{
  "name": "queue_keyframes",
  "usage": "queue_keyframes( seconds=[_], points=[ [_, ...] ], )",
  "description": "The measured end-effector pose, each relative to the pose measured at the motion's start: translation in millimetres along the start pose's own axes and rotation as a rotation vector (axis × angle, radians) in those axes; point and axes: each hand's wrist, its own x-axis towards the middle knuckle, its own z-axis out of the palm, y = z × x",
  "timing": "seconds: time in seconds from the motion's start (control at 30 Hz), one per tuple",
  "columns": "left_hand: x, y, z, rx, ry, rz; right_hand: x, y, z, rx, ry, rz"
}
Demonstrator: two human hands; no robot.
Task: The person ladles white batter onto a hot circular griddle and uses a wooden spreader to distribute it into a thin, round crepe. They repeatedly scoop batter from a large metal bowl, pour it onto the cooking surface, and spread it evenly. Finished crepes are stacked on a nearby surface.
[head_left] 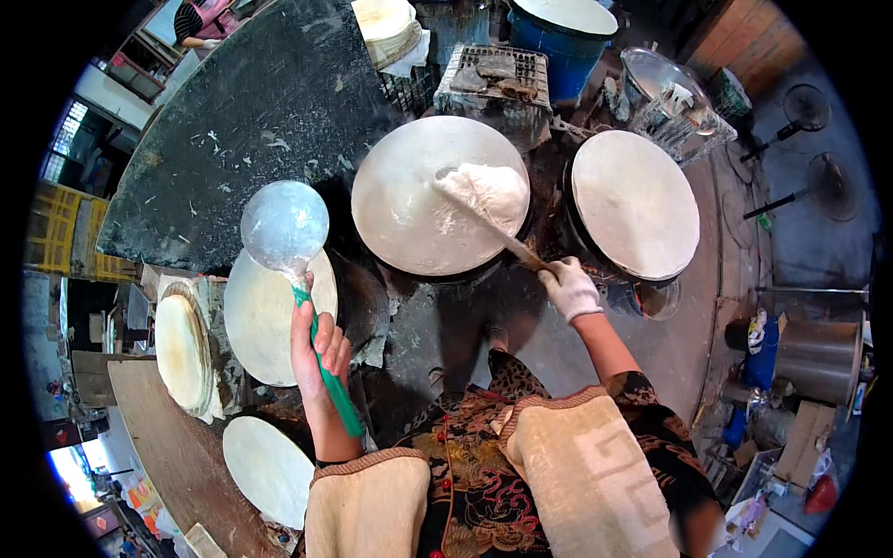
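My left hand is closed around the green handle of a ladle, its round metal end raised over the left griddle. In a white glove, my right hand grips a wooden spatula. The spatula's far end touches a mound of wet, pale batter on the middle griddle. A thin, pale layer covers that griddle. Similar round sheets lie on the right griddle and on the left griddle, the latter partly hidden by the ladle and my hand.
A dark tabletop spreads at the upper left, with a person beyond it. Stacked flatbreads stand at the left, others at the back. A wire rack, a blue drum and a metal basin stand behind the griddles.
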Motion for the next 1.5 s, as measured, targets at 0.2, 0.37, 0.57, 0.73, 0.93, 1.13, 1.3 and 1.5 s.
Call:
queue_keyframes(
  seconds=[0.2,0.37,0.57,0.73,0.93,1.13,1.3,1.5],
  points=[
    [12.2,-16.2,10.1,-0.007,0.005,-0.042,77.2,-21.5,-22.2,0.034,0.234,0.021],
    [7.8,-16.5,5.5,0.106,0.032,-0.093,42.9,-41.2,50.3,0.673,0.268,-0.137],
    [17.5,-40.8,-11.9,0.089,0.132,-0.272,23.3,-114.1,36.0,1.236,-0.074,0.374],
    [21.8,-52.2,-38.5,-0.081,0.119,-0.382,23.1,-93.6,18.1,1.266,-0.079,0.335],
    [37.2,-79.1,-56.6,-0.119,0.174,-0.558,-1.3,-79.3,53.0,1.162,-0.103,0.361],
    [81.8,-94.9,-71.7,-0.045,0.141,-0.567,64.1,-62.9,-5.1,1.031,-0.119,0.234],
    [148.6,-104.3,-53.2,0.129,0.226,-0.502,82.2,-58.6,-4.9,0.728,-0.167,-0.092],
    [179.4,-104.7,-53.5,0.412,0.316,-0.35,27.1,-59.0,-19.2,0.919,-0.356,0.127]
  ],
)
